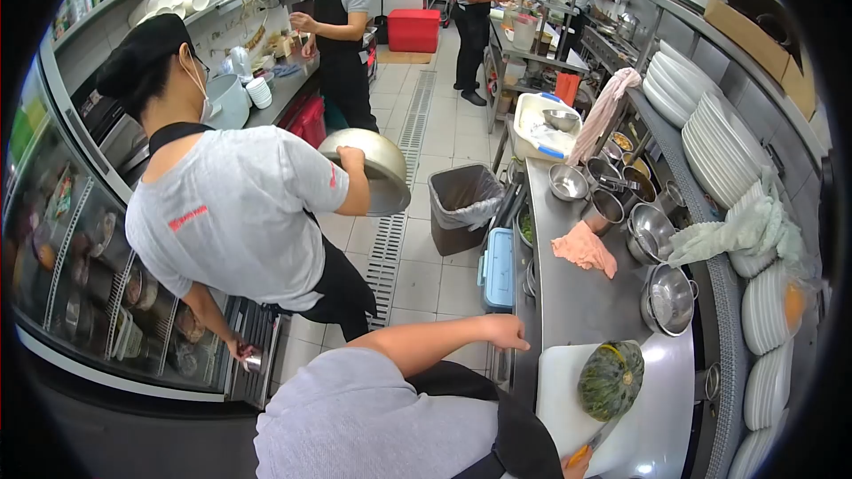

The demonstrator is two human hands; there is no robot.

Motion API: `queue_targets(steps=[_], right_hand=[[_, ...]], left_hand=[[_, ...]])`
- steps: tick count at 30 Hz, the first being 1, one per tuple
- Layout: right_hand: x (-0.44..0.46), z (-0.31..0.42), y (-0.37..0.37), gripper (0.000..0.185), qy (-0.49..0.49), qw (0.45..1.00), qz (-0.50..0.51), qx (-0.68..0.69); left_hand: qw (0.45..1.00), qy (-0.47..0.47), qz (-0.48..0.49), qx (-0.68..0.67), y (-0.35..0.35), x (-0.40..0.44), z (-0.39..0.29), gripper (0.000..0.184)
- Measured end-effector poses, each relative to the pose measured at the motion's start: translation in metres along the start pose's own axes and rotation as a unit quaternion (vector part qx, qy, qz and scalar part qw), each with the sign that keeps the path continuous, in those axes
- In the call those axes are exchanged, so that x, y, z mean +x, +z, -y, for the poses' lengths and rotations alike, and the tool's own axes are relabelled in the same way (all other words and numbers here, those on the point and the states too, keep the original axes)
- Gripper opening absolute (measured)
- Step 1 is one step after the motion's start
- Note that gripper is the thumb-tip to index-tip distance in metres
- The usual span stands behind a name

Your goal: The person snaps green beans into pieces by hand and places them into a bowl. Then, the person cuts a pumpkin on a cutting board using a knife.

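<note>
Along a tiled floor [433,279] runs one steel bench [564,297], one white board [556,390] at its near end. One green pumpkin [611,380] sits by the board's upper edge. The left hand [507,333], a loose fist, is beside the bench's left edge; the right hand [576,468] grips one knife [607,432] by its orange handle.

"What are you counting around the cutting end?"
"I'm counting one green pumpkin [612,383], one knife [593,444] and one white cutting board [557,377]."
"How many metal bowls [670,299] are showing?"
"At least four are showing, and at least three cloths [584,248] are lying or hanging about."
"Are plates turning up too?"
"At least five stacks of white plates [721,142] are standing there; single plates are overlapping too closely to count."
"And on the floor?"
"One bin [453,238] and one red box [414,33] are standing there, while four co-workers [235,200] are showing."
</note>
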State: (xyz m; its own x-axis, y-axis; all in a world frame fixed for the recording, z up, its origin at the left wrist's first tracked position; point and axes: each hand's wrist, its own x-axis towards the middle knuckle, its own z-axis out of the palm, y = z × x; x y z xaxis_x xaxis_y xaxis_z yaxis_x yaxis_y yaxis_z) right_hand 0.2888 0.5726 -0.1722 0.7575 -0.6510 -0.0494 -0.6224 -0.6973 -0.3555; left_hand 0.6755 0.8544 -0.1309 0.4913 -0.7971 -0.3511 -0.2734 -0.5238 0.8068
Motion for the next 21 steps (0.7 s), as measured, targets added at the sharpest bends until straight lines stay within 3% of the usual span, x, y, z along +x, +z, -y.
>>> queue_targets(steps=[6,12,18,21], right_hand=[[-0.001,-0.009,0.010,0.044,-0.009,1.000,-0.011,-0.012],[-0.003,-0.005,0.010,0.045,0.000,1.000,-0.012,-0.020],[-0.004,0.003,0.008,0.045,0.037,0.999,-0.002,-0.023],[-0.005,-0.002,0.013,0.046,0.057,0.998,0.000,-0.036]], left_hand=[[0.996,-0.078,0.000,-0.048,-0.019,-0.015,-0.005,0.046],[0.993,0.069,-0.090,0.038,-0.016,-0.001,0.016,0.044],[0.997,0.020,-0.061,0.031,-0.033,-0.006,0.026,0.044],[0.994,-0.022,-0.097,0.044,-0.050,-0.024,0.016,0.040]])
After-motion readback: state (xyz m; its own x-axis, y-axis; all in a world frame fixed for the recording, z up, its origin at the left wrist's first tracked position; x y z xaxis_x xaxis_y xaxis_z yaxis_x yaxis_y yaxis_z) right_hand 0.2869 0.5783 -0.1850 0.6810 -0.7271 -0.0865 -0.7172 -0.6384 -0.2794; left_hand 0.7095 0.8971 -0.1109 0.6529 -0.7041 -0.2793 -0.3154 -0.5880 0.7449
